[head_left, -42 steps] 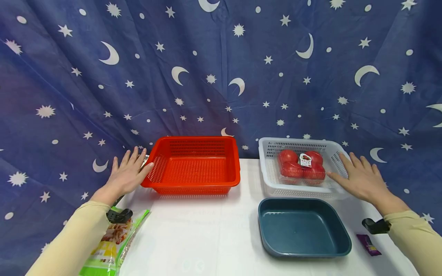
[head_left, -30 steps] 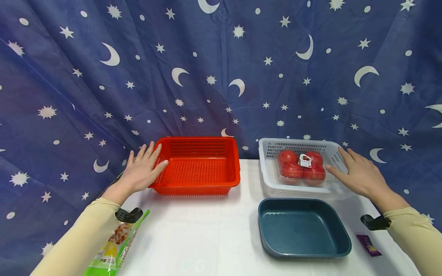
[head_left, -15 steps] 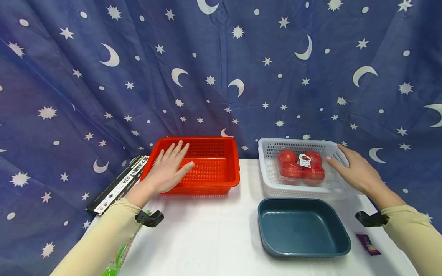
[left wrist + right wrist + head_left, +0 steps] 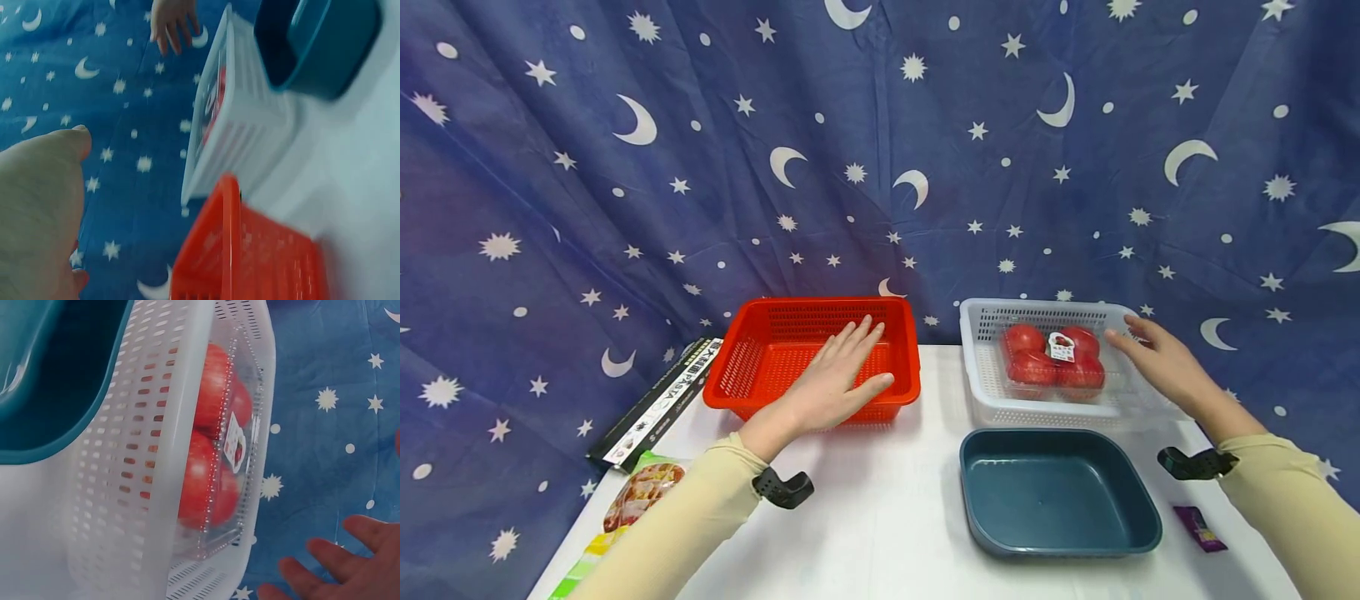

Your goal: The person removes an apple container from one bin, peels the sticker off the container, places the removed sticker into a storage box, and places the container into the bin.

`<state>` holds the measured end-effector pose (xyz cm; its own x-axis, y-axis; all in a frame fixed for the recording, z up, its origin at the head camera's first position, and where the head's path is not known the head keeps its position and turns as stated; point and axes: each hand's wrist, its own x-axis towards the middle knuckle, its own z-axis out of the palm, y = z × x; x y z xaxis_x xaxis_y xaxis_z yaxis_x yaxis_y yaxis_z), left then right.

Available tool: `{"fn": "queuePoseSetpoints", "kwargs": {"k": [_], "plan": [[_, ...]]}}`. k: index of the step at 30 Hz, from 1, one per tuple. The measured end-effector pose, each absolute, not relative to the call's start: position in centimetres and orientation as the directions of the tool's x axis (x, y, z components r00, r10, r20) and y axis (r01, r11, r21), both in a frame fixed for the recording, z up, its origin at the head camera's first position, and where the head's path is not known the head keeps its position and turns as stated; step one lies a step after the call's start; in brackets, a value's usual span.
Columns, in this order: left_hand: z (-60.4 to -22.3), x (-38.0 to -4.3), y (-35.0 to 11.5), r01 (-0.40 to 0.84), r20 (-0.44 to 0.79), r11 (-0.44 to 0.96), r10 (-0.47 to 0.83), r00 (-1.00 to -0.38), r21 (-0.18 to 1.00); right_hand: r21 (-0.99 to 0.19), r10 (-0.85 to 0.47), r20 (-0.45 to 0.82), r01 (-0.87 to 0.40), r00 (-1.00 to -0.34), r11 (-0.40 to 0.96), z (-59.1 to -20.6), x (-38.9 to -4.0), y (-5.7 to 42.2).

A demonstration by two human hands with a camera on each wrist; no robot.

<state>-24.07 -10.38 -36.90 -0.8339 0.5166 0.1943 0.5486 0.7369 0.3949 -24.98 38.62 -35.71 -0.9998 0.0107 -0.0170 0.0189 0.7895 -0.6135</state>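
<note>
Left hand (image 4: 827, 392) held palm-down above the near right part of the red basket (image 4: 775, 367); its fingers (image 4: 856, 340) are straight and spread wide, aimed toward the basket's far side. In the left wrist view that hand is seen apart from the basket.

Right hand (image 4: 1168, 367) placed at the right end of the white basket (image 4: 1037, 413), fingers loosely bent, thumb set apart in a wide gap. Contact with the rim cannot be told from the head view; a gap is shown in the right wrist view.

Inside the white basket a clear pack (image 4: 215, 540) of red fruits (image 4: 1081, 372) is laid flat, left of the right fingers, label (image 4: 1062, 347) upward. Both baskets are set upright on the worktop (image 4: 880, 500), long axes left to right; the pack's long axis is laid roughly the same way.

A blue-green tray (image 4: 1052, 500) is set just nearer than the white basket, long axis also crosswise. A pasta box (image 4: 662, 404) is laid diagonally, its far end beside the red basket.
</note>
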Motion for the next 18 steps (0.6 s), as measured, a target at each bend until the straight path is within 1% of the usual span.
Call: {"fn": "queuePoseSetpoints", "kwargs": {"k": [6,13,18], "plan": [[-37.0,-23.3,-6.7,0.634,0.222,0.648,0.604,-0.765,0.422,-0.672,0.023,-0.089,0.078,-0.996,0.737,-35.6,-25.4,39.0],[-38.1,-22.4,-3.1,0.702,0.216,0.557,0.694,-0.687,0.444,-0.708,0.044,-0.152,0.14,-0.987,0.692,-36.0,-25.8,39.4],[-39.5,-22.2,-1.0,0.714,0.204,0.528,0.719,-0.664,0.461,-0.709,0.036,-0.202,0.171,-0.979,0.684,-36.6,-26.3,39.9]]}}
